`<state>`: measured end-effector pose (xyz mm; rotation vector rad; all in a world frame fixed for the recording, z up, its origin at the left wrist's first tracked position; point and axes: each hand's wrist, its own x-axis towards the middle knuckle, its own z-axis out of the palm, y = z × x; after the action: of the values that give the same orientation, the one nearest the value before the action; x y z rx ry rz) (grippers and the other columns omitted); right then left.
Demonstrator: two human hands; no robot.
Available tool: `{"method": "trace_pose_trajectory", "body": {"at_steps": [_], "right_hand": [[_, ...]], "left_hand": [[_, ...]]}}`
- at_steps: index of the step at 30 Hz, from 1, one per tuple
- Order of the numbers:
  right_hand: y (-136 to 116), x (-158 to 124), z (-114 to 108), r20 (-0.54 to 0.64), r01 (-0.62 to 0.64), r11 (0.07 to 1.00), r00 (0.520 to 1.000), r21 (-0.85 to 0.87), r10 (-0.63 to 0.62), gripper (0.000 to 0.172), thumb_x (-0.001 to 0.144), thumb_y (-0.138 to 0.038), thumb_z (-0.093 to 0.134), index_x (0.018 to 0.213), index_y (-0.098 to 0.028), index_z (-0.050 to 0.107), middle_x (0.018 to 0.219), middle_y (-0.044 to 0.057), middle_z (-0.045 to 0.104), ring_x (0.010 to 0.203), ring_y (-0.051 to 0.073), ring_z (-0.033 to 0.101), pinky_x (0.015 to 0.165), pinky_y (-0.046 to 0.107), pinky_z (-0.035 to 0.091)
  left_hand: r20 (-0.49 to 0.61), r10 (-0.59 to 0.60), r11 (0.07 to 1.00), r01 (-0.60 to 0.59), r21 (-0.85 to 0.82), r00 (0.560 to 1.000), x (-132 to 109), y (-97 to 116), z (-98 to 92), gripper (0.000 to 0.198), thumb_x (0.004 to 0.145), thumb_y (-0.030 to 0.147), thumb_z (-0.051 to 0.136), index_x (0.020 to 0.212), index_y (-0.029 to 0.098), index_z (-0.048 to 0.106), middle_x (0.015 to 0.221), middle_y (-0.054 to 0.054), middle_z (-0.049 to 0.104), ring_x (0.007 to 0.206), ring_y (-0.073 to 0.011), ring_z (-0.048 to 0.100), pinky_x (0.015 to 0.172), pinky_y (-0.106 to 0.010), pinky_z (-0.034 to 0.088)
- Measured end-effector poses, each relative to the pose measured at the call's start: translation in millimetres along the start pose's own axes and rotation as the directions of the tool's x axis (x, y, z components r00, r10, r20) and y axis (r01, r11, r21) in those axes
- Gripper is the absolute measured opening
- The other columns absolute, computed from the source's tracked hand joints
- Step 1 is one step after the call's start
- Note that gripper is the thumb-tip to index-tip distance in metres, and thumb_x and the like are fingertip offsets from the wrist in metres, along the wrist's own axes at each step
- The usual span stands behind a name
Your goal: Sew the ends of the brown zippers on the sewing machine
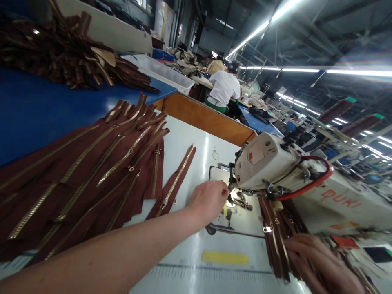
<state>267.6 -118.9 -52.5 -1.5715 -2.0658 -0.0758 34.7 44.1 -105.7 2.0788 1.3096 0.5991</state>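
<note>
My left hand (pixel 209 201) is closed beside the needle area of a white sewing machine (pixel 260 163). Its fingertips are pinched together, and anything between them is too small or hidden to make out. My right hand (pixel 320 261), slightly blurred, curls at the edge of several brown zippers (pixel 274 241) with gold teeth, which hang down just right of the metal plate (pixel 245 220). One single brown zipper (pixel 176 181) lies apart on the table, left of my left hand. A wide spread of brown zippers (pixel 88 175) with gold teeth and sliders covers the left side.
A big heap of brown zippers (pixel 70 53) rests on a blue surface (pixel 45 106) at the back left. Behind it stands a white plastic bin (pixel 165 73). Yellow tape (pixel 225 257) and a printed ruler mark the table front. A person in white (pixel 225 90) sits farther back.
</note>
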Motion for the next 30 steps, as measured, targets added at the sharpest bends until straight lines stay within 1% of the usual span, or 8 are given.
{"method": "trace_pose_trajectory", "body": {"at_steps": [1,2,6,9,15,22,25,30], "right_hand": [[-1,9,15,0.084,0.064,0.998,0.994,0.028,-0.066,0.014,0.080,-0.033,0.065,0.092,-0.028,0.072,0.088,0.005,0.071,0.084,0.022,0.067,0.072,0.027,0.056],[-2,18,30,0.102,0.061,0.997,0.993,0.049,-0.066,0.014,0.083,-0.029,0.061,0.092,-0.027,0.072,0.088,0.005,0.071,0.085,0.021,0.067,0.073,0.027,0.056],[2,51,85,0.002,-0.123,0.983,0.992,0.135,0.124,0.021,0.087,-0.034,0.054,0.088,-0.023,0.073,0.084,0.006,0.072,0.081,0.019,0.068,0.072,0.028,0.056],[9,66,108,-0.028,-0.194,0.958,0.978,0.212,0.205,0.024,0.084,-0.041,0.056,0.086,-0.023,0.074,0.085,0.006,0.073,0.083,0.021,0.069,0.078,0.033,0.056],[16,75,122,-0.044,-0.341,0.923,0.934,0.178,0.354,0.031,0.077,-0.051,0.062,0.073,-0.024,0.075,0.074,0.005,0.074,0.073,0.024,0.069,0.067,0.032,0.057],[13,73,128,0.007,-0.372,0.903,0.925,0.214,0.379,0.039,0.079,-0.054,0.058,0.062,-0.023,0.073,0.067,0.005,0.072,0.078,0.026,0.070,0.067,0.031,0.057],[12,72,128,0.044,-0.373,0.895,0.927,0.244,0.373,0.038,0.080,-0.053,0.058,0.064,-0.023,0.074,0.065,0.005,0.072,0.079,0.027,0.070,0.070,0.032,0.057],[12,69,129,0.015,-0.398,0.875,0.912,0.274,0.410,0.038,0.079,-0.054,0.059,0.068,-0.021,0.075,0.072,0.007,0.073,0.076,0.027,0.070,0.068,0.033,0.058]], "left_hand": [[-0.008,-0.005,1.000,0.005,0.000,1.000,0,0,0.2,0.023,0.081,0.023,0.050,0.083,0.025,0.072,0.081,-0.004,0.072,0.077,-0.0221,0.065,0.063,-0.029,0.042],[-0.021,-0.014,1.000,0.014,0.000,1.000,0,1,0.5,0.023,0.081,0.023,0.050,0.083,0.025,0.072,0.081,-0.004,0.073,0.077,-0.0223,0.065,0.063,-0.029,0.042],[-0.056,-0.056,0.998,0.056,-0.003,0.997,-1,2,1.9,0.025,0.084,0.024,0.047,0.087,0.025,0.072,0.084,-0.005,0.073,0.079,-0.0236,0.067,0.064,-0.030,0.043],[-0.036,-0.075,0.997,0.075,-0.007,0.997,-1,2,2.4,0.025,0.084,0.024,0.048,0.089,0.026,0.072,0.086,-0.005,0.073,0.082,-0.0231,0.067,0.067,-0.029,0.044],[-0.014,-0.061,0.998,0.061,-0.023,0.998,-3,3,5.8,0.024,0.084,0.024,0.049,0.087,0.026,0.073,0.085,-0.005,0.073,0.084,-0.0246,0.068,0.066,-0.030,0.043],[-0.018,-0.040,0.998,0.039,-0.046,0.999,-4,3,9.2,0.026,0.085,0.026,0.048,0.085,0.026,0.073,0.084,-0.006,0.074,0.083,-0.0259,0.069,0.067,-0.031,0.044],[0.003,-0.033,0.998,0.033,-0.047,0.999,-4,3,8.8,0.027,0.085,0.026,0.047,0.085,0.026,0.073,0.084,-0.006,0.074,0.083,-0.0264,0.069,0.067,-0.032,0.045],[0.020,-0.037,0.999,0.038,-0.034,0.999,-4,2,10.4,0.028,0.085,0.028,0.046,0.084,0.024,0.073,0.085,-0.006,0.074,0.083,-0.0247,0.069,0.067,-0.030,0.045]]}}
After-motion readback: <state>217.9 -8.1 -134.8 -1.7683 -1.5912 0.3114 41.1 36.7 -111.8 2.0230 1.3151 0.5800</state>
